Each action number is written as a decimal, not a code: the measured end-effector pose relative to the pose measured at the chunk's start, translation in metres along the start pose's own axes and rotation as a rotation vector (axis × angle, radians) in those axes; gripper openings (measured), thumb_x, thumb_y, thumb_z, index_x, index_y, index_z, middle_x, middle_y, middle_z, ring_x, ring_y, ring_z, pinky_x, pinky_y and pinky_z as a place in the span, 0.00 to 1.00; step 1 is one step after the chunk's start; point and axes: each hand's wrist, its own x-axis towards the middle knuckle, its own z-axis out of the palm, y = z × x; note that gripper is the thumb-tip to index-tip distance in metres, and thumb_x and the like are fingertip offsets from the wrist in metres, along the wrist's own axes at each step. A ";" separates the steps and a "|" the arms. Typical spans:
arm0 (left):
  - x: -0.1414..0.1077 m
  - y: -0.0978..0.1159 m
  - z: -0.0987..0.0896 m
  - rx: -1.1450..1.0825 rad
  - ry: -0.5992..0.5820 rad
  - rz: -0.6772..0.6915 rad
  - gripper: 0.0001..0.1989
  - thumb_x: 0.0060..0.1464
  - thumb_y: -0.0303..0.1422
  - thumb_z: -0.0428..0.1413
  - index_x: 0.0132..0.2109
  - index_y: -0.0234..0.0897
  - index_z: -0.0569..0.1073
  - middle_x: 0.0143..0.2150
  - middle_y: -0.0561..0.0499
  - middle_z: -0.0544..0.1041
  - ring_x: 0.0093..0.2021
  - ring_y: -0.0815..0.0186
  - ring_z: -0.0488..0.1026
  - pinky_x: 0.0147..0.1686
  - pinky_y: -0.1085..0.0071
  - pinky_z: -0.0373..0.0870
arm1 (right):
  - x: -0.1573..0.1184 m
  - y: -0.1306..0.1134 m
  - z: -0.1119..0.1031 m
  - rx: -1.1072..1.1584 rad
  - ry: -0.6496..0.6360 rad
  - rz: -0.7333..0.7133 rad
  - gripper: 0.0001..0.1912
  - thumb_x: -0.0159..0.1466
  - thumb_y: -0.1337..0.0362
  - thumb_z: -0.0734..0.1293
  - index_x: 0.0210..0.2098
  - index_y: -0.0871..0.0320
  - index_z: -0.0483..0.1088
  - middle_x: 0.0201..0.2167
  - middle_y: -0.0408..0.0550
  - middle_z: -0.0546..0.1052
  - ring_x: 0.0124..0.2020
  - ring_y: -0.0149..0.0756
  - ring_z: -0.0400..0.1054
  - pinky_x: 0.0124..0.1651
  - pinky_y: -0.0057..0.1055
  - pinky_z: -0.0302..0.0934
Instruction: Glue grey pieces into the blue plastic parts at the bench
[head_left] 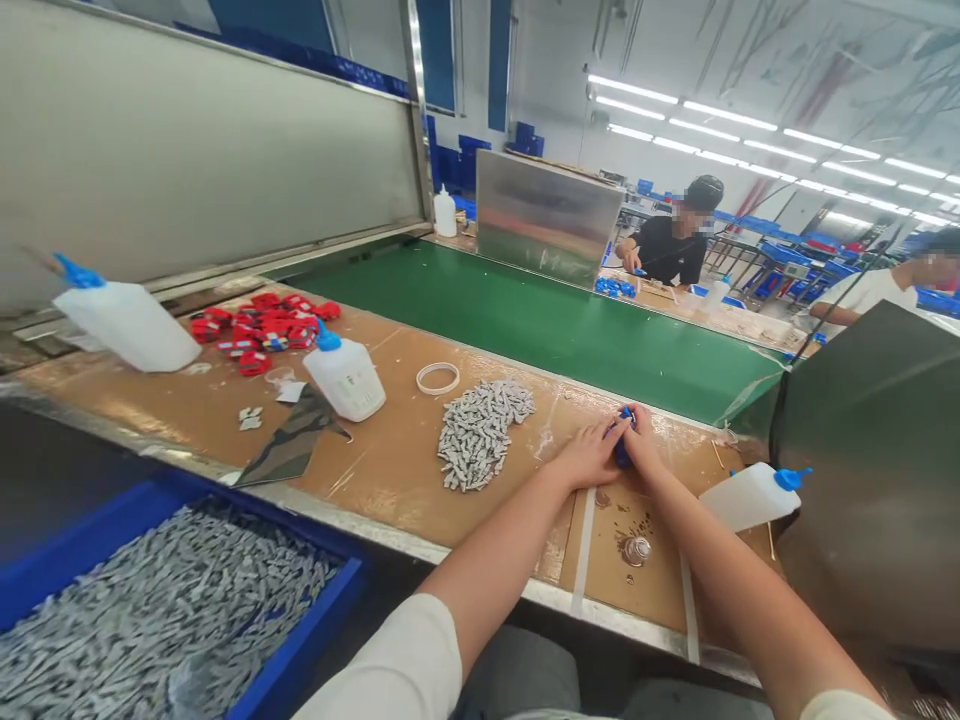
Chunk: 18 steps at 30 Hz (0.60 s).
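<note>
Both my hands are together near the conveyor edge of the brown-covered table. A small dark-blue part point(622, 456) is between them, mostly hidden by fingers, so its kind does not show. My left hand point(591, 455) presses on it from the left, fingers closed against it. From the right, my right hand point(643, 442) grips the same part. A heap of small grey pieces point(480, 435) lies left of my hands. Nearer my body, between my forearms, stands a small clear container point(636, 550) amid brown specks.
White bottles with blue nozzles stand at left point(135, 325), centre-left point(346, 380) and right point(750, 498). Red parts point(259, 325) and a tape ring point(438, 378) lie leftward. A blue bin point(300, 625) holds grey pieces. Beyond the green conveyor point(480, 310), two people sit; a metal panel point(885, 470) borders the right.
</note>
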 end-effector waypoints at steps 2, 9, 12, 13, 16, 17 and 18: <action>0.003 0.000 0.004 0.023 0.010 -0.060 0.52 0.55 0.38 0.65 0.77 0.39 0.44 0.74 0.35 0.59 0.73 0.47 0.58 0.69 0.49 0.58 | 0.000 0.007 -0.004 -0.026 -0.089 -0.011 0.16 0.57 0.52 0.63 0.39 0.54 0.69 0.48 0.53 0.73 0.55 0.46 0.65 0.64 0.46 0.59; 0.007 0.012 -0.002 0.072 0.101 -0.200 0.20 0.58 0.32 0.57 0.58 0.38 0.71 0.58 0.41 0.73 0.60 0.50 0.69 0.61 0.56 0.66 | -0.004 0.022 -0.036 -0.106 -0.226 0.036 0.24 0.59 0.52 0.64 0.52 0.54 0.72 0.50 0.51 0.78 0.51 0.44 0.71 0.59 0.43 0.64; 0.007 0.017 0.001 0.079 0.088 -0.137 0.24 0.57 0.40 0.61 0.58 0.38 0.70 0.58 0.41 0.72 0.59 0.49 0.68 0.60 0.55 0.66 | -0.006 0.027 -0.045 -0.140 -0.217 0.040 0.23 0.58 0.54 0.63 0.50 0.53 0.74 0.51 0.51 0.79 0.54 0.45 0.71 0.62 0.45 0.63; 0.008 0.018 0.002 0.091 0.077 -0.125 0.25 0.58 0.43 0.62 0.58 0.37 0.69 0.58 0.40 0.72 0.59 0.49 0.68 0.61 0.54 0.65 | -0.007 0.028 -0.047 -0.150 -0.213 0.036 0.22 0.58 0.54 0.63 0.49 0.53 0.75 0.51 0.51 0.79 0.54 0.46 0.71 0.63 0.46 0.62; 0.011 0.019 0.005 0.144 0.049 -0.112 0.24 0.59 0.40 0.60 0.59 0.36 0.69 0.58 0.40 0.74 0.58 0.48 0.69 0.60 0.52 0.65 | -0.005 0.023 -0.050 -0.174 -0.169 0.003 0.20 0.59 0.55 0.61 0.44 0.54 0.77 0.51 0.54 0.79 0.56 0.49 0.70 0.65 0.49 0.60; 0.011 0.020 0.005 0.159 0.045 -0.117 0.23 0.59 0.38 0.60 0.59 0.36 0.70 0.57 0.40 0.74 0.57 0.48 0.69 0.59 0.52 0.66 | -0.003 0.017 -0.049 -0.188 -0.131 -0.022 0.19 0.61 0.55 0.60 0.43 0.55 0.78 0.51 0.56 0.78 0.57 0.50 0.69 0.66 0.50 0.58; 0.012 0.020 0.005 0.169 0.041 -0.126 0.22 0.58 0.36 0.60 0.58 0.36 0.71 0.56 0.40 0.75 0.57 0.48 0.70 0.58 0.53 0.67 | -0.001 0.009 -0.047 -0.212 -0.091 -0.064 0.19 0.62 0.54 0.60 0.43 0.56 0.78 0.51 0.58 0.77 0.57 0.51 0.68 0.66 0.51 0.57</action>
